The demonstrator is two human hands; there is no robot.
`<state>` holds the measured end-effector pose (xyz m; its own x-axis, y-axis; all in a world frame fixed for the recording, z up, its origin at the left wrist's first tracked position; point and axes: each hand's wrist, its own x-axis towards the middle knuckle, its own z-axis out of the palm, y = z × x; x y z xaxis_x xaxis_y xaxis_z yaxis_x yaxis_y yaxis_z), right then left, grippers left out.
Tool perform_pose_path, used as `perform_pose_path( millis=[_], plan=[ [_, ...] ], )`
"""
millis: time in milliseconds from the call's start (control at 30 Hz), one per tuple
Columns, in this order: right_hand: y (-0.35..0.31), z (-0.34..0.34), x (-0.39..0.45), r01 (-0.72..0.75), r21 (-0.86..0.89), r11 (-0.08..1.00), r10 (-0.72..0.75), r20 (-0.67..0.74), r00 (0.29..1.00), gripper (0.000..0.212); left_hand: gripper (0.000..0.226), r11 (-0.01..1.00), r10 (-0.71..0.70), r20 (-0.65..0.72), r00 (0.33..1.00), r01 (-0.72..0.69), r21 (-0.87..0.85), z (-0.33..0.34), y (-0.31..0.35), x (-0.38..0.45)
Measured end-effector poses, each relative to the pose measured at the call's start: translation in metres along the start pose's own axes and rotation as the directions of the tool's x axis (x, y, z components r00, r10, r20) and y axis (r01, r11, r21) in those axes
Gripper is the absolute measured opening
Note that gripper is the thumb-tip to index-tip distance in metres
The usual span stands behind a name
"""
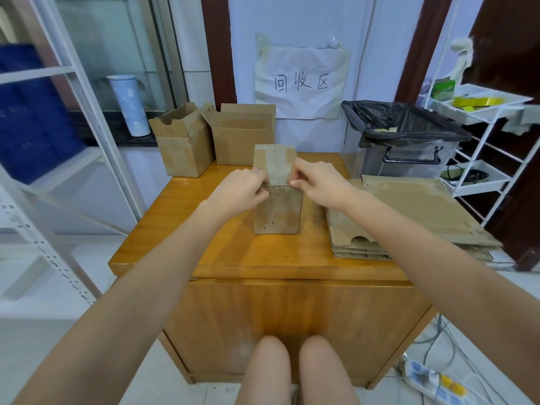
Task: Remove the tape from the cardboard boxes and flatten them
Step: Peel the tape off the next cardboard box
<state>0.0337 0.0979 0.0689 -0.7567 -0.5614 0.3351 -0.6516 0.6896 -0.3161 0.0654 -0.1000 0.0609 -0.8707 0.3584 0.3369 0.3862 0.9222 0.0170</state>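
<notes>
Centre of frame: sealed box point(277, 211) upright on wooden table point(181, 223)
Left hand point(241, 190): fingers pinching tape point(279, 171)
Right hand point(317, 182): fingers pinching tape

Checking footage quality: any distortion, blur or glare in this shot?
Head view: wide-angle bending bows the shelf frame at the left edge; the tape on the box shows faint sheen; both hands are sharp; lighting is soft and even.
</notes>
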Motion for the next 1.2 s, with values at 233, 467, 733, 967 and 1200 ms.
perform_pose_path(
  millis=[233, 467, 733, 967, 1200],
  plan=[
    [-0.003, -0.002, 0.000, -0.013, 0.008, 1.000, 0.013, 0.015, 1.000, 0.008, 0.023, 0.996, -0.068, -0.017, 0.998, 0.069, 0.057, -0.003, 0.010, 0.007],
    [-0.001, -0.004, -0.003, -0.013, 0.041, 0.999, 0.013, -0.004, 1.000, 0.007, 0.039, 0.970, -0.065, 0.003, 0.998, 0.064, -0.234, -0.003, -0.016, -0.009],
    [-0.005, -0.004, -0.003, -0.017, 0.065, 0.998, 0.017, 0.000, 1.000, 0.007, 0.042, 0.979, -0.051, -0.025, 0.998, 0.045, -0.200, 0.001, -0.016, -0.011],
    [-0.006, -0.008, 0.000, -0.021, 0.070, 0.997, 0.020, 0.016, 1.000, 0.008, 0.042, 0.980, -0.032, 0.031, 0.999, 0.037, -0.198, -0.005, -0.015, -0.013],
    [-0.006, -0.009, -0.001, -0.027, 0.080, 0.996, 0.027, 0.009, 1.000, 0.008, 0.048, 0.971, -0.063, 0.027, 0.998, 0.067, -0.231, -0.008, -0.011, -0.018]
  ],
)
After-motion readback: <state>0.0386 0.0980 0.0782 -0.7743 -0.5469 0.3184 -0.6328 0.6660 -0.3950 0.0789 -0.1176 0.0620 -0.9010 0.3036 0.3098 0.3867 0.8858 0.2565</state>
